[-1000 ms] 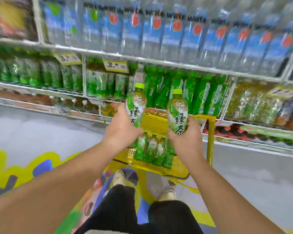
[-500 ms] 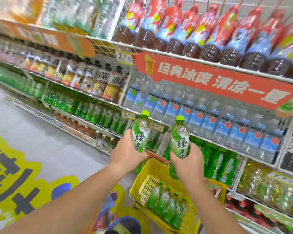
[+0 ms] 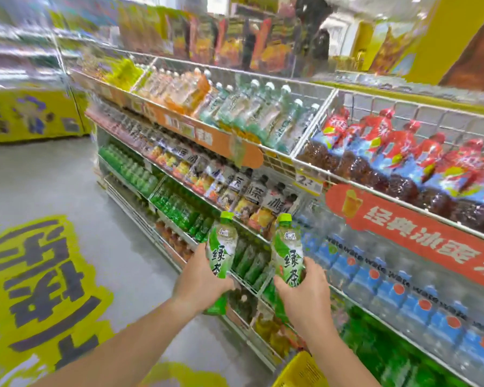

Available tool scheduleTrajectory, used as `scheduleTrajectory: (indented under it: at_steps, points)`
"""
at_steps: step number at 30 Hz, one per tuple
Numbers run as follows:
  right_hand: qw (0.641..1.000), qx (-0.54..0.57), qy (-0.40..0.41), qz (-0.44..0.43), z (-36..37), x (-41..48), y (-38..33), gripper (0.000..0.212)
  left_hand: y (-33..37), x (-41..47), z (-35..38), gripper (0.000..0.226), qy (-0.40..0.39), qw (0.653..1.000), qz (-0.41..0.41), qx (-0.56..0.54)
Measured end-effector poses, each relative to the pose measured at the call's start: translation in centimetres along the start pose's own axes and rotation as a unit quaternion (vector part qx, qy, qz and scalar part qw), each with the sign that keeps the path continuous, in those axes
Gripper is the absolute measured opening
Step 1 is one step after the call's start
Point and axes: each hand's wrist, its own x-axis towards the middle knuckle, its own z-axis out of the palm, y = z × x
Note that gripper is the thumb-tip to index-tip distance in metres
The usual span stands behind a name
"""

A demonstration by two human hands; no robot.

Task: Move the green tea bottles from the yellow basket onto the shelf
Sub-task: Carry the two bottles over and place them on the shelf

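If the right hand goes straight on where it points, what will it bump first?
Likely the row of black-capped tea bottles, since the right hand tilts its green tea bottle up toward them. Depth is unclear.

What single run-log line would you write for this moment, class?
left hand: grips green tea bottle | right hand: grips second green tea bottle | yellow basket: bottom edge | shelving: not yet done

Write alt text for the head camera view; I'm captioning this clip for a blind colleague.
The left hand grips a green tea bottle and the right hand grips a second bottle, caps up, in front of store shelves packed with drinks. A corner of the yellow basket shows at the bottom edge.
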Motion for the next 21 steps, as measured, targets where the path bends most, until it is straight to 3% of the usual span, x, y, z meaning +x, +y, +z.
scheduleTrajectory:
  at_steps: [5, 9, 17, 21]
  points:
    - [0.998, 0.015, -0.032, -0.042, 6.7, 2.6, -6.3, 0.065, -2.8, 4.5, -6.0, 0.087, 0.025, 1.0, -0.005, -0.017]
    - [0.995, 0.039, -0.083, -0.048, 11.2, 3.6, -11.6, 0.077, -5.2, 6.9, -11.5, 0.063, 0.059, 0.997, -0.025, -0.033]
    - [0.984, 0.056, -0.132, -0.102, 19.1, 6.2, -20.3, 0.073, -9.8, 10.6, -19.6, 0.064, 0.134, 0.987, -0.071, -0.057]
    - [0.979, 0.069, -0.152, -0.115, 23.3, 7.7, -23.5, 0.056, -12.1, 13.0, -21.9, 0.064, 0.152, 0.981, -0.104, -0.061]
